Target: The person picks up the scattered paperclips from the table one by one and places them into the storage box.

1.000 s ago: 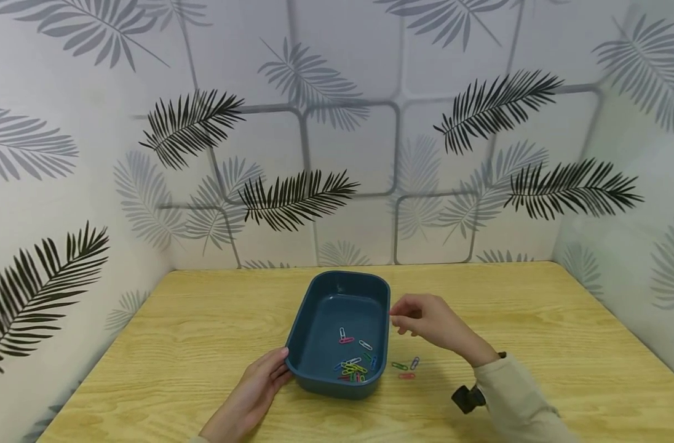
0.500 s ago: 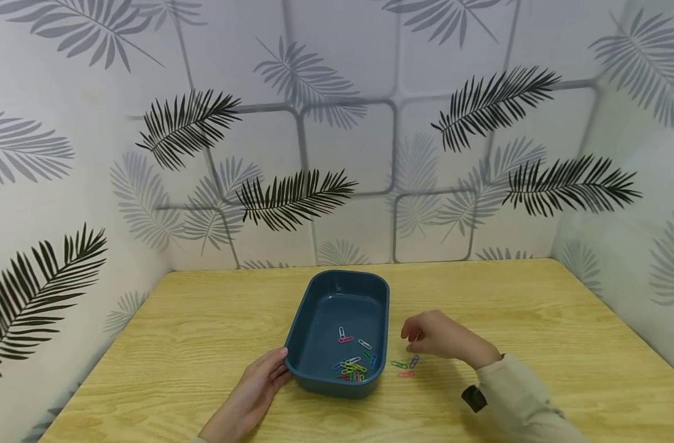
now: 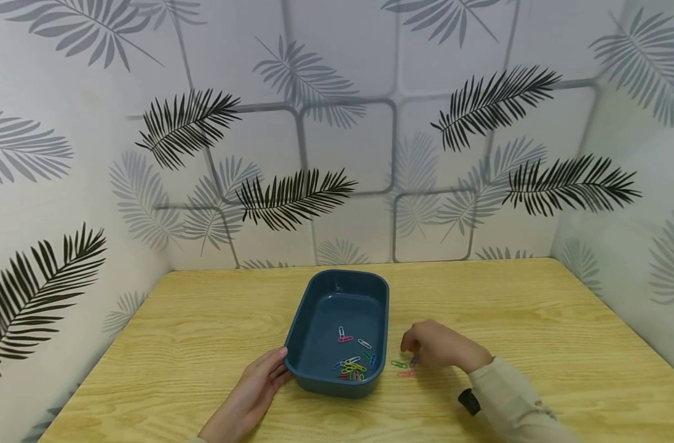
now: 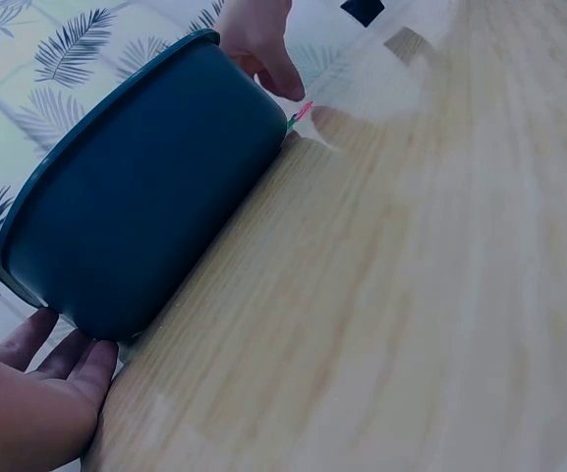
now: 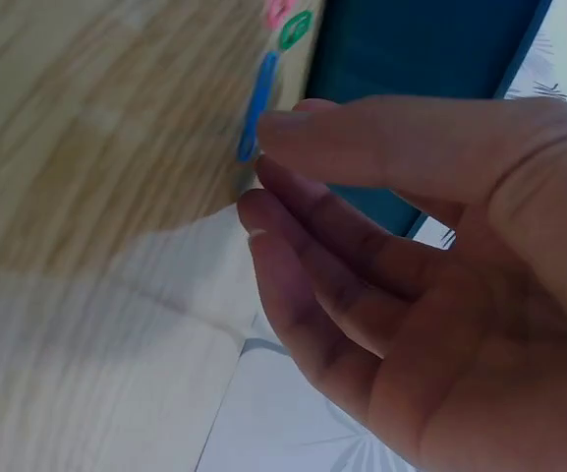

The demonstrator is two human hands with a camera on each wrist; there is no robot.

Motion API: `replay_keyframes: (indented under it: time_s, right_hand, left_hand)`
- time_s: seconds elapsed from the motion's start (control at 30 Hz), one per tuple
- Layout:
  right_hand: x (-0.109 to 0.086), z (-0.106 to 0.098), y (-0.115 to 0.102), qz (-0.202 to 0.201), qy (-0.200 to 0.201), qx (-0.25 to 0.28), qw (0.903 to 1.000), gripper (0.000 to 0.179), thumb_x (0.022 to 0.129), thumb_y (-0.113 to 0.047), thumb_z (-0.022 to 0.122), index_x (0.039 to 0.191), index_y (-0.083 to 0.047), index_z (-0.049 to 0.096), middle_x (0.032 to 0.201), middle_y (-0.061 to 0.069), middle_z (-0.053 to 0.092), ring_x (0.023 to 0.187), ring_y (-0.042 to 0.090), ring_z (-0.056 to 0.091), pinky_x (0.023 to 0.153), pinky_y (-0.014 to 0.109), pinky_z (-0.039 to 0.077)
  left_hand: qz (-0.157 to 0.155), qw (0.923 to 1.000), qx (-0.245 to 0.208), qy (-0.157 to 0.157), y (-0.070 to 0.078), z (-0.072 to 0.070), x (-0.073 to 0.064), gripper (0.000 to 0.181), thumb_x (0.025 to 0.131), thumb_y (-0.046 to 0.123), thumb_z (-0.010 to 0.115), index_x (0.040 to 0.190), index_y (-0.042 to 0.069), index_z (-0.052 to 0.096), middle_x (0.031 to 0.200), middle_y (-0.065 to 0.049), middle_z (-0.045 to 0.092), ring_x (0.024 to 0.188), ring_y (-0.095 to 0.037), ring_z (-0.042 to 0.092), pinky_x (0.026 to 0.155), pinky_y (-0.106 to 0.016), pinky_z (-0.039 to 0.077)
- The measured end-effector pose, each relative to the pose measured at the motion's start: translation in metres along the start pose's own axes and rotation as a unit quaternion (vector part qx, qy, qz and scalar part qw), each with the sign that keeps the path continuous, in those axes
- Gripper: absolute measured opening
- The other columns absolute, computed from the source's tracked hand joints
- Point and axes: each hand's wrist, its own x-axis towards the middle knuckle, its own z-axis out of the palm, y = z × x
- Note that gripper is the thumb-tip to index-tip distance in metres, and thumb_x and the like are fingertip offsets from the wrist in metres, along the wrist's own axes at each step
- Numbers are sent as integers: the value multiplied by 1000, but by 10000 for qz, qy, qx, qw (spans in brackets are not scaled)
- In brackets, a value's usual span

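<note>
A dark blue rectangular tray point(image 3: 328, 386) with tall walls stands on the table. My left hand point(image 3: 252, 389) holds its near left corner, thumb at the rim and fingers against the outer wall point(image 4: 145, 187). Several coloured paper clips point(image 3: 352, 367) lie inside, mostly near the front. To the right of the tray, a green paper clip point(image 3: 399, 364), a pink paper clip point(image 3: 406, 374) and a blue paper clip point(image 5: 256, 108) lie on the wood. My right hand point(image 3: 438, 344) is down at the blue one, thumb and fingers bent loosely beside it; no grip on it shows.
The wood-grain table point(image 3: 204, 326) extends to both sides of the tray. Behind it rises a wall point(image 3: 348, 154) with leaf patterns. A small black object point(image 3: 469, 402) sits by the right sleeve point(image 3: 514, 400).
My right hand has come away from the tray's right rim and down to the blue paper clip on the table. My left hand and the tray have stayed in place.
</note>
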Motion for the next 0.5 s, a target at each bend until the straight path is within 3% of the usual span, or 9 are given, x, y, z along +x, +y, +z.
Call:
replay_keyframes:
  time_s: [0.23,0.5]
  right_hand:
    - [0,5,5,-164,281,-279,9991,24,70,17,68,74,-7,72,72,-3,65,65,8,55,60,26,50]
    - [-1,4,5,-192,261,-270,9991,19,72,9,74,69,-9,69,68,-3,63,61,6,51,56,23,47]
  left_hand:
    - [6,10000,-41,71,-1,0,0,64,101,31,53,143,-10,29,145,-26,34,122,-22,46,106,-38,36]
    - [-4,10000,-40,62,-1,1,0,64,101,31,54,143,-10,30,145,-25,34,121,-21,48,105,-39,37]
